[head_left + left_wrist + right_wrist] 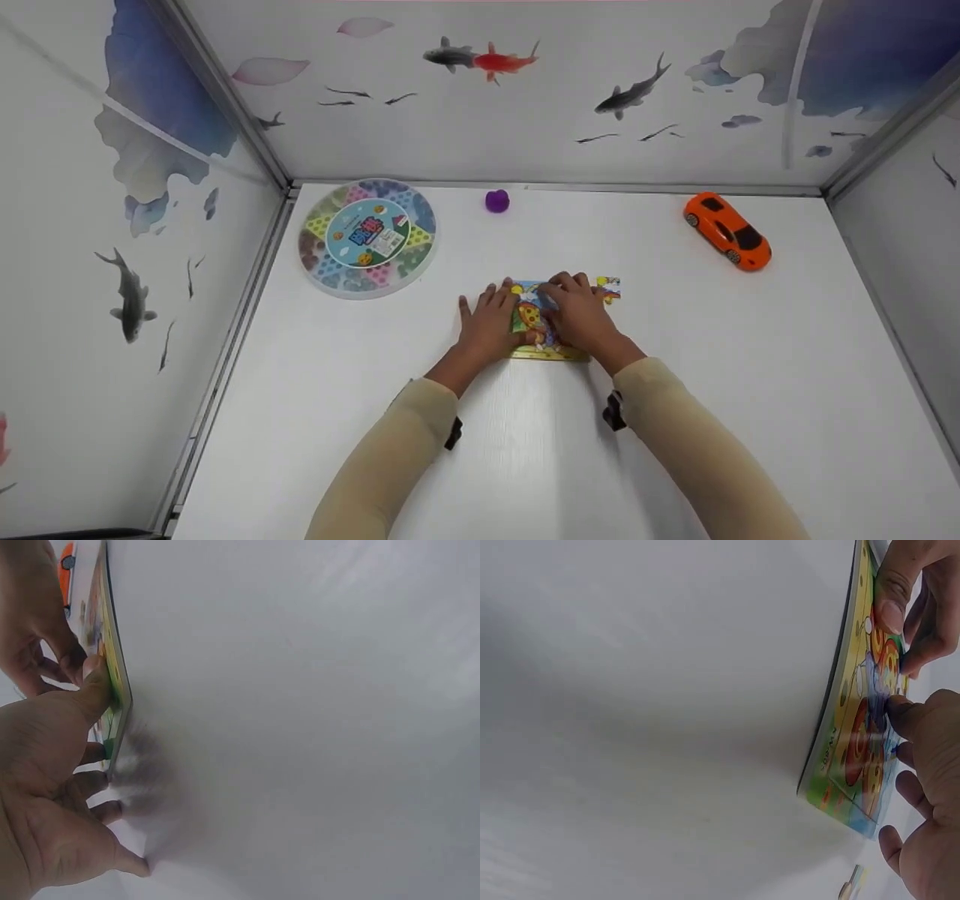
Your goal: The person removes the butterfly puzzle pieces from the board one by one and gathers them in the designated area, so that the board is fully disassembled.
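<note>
A colourful cartoon jigsaw puzzle (531,316) lies flat in a thin board on the white table. My left hand (489,327) rests at its left edge, fingers spread over the side and thumb on the picture. From the right, my right hand (583,318) touches the puzzle's surface with its thumb and fingertips, covering much of the right half. In the right wrist view, the right thumb and fingertips press on the picture (861,736). Just beyond the upper right corner lies a loose puzzle piece (612,286).
A round Chinese checkers box (319,277) stands at the back left of the table (510,465). Near the back edge sits a small purple object (497,201). An orange toy car (727,231) is at the back right. Printed panels wall in the table.
</note>
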{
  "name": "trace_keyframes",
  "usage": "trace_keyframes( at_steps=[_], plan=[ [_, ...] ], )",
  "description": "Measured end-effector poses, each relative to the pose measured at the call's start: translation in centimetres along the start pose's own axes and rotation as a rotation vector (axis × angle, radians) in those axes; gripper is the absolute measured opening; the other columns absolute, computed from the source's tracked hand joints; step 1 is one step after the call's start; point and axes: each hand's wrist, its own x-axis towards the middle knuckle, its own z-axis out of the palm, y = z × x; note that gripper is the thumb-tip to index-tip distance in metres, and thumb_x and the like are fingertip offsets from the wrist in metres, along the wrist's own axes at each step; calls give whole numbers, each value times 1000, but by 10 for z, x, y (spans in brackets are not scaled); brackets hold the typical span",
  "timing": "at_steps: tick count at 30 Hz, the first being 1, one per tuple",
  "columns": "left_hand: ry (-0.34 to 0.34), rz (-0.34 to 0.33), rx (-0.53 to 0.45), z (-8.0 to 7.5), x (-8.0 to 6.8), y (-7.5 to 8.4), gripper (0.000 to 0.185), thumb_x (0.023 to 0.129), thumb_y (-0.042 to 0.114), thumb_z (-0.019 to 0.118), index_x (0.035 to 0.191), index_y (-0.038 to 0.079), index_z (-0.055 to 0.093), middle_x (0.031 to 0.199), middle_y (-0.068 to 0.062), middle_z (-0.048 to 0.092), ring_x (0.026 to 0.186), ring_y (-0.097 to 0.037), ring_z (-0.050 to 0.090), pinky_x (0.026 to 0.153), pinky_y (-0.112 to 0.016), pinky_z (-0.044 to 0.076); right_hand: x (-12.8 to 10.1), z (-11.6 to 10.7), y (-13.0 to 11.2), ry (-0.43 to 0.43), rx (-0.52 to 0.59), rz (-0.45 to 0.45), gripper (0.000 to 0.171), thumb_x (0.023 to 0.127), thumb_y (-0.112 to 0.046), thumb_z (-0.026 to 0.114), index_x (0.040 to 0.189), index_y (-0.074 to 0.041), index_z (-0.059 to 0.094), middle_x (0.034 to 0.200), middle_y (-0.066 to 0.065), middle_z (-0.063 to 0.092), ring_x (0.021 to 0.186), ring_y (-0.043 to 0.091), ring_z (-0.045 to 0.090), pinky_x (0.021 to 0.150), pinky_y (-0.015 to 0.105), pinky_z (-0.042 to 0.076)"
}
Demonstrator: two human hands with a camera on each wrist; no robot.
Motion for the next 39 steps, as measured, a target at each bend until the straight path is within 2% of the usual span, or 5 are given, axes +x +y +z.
trace_keyframes(
  at_steps=[8, 20, 27, 33, 39],
  plan=[
    [-9, 4, 49, -1, -2, 2, 81, 105, 63, 66, 174, 32, 37, 188, 1, 17, 174, -29, 17, 135, -75, 14, 5, -1, -4, -14, -9, 35, 44, 106, -18, 76, 148, -12, 68, 146, 15, 64, 134, 41, 55, 109, 78, 46],
    [-45, -12, 109, -5, -2, 6, 85, 106, 66, 62, 177, 33, 29, 189, 1, 13, 175, -28, 14, 135, -73, 15, 12, 3, -1, -40, -1, 52, 45, 105, -13, 75, 149, -15, 66, 147, 13, 61, 131, 39, 52, 110, 80, 45],
    [-45, -20, 110, -7, -2, 7, 88, 104, 67, 64, 177, 35, 27, 189, 1, 12, 175, -27, 15, 135, -74, 15, 14, 2, 0, -16, -23, -1, 44, 104, -14, 76, 147, -14, 68, 144, 13, 60, 125, 39, 52, 100, 77, 48],
    [-37, -23, 103, -7, -2, 8, 89, 103, 67, 66, 177, 34, 28, 188, 1, 14, 174, -28, 17, 135, -74, 16, 16, 0, -3, -19, -68, -6, 44, 103, -13, 78, 146, -12, 69, 143, 12, 60, 125, 38, 51, 100, 78, 49],
    [-38, -24, 104, -7, -2, 8, 89, 104, 66, 66, 177, 34, 28, 188, 1, 14, 174, -28, 17, 135, -73, 16, 17, -1, -5, -49, -74, 3, 44, 101, -12, 80, 144, -9, 69, 143, 13, 58, 127, 38, 50, 99, 71, 51]
  ],
)
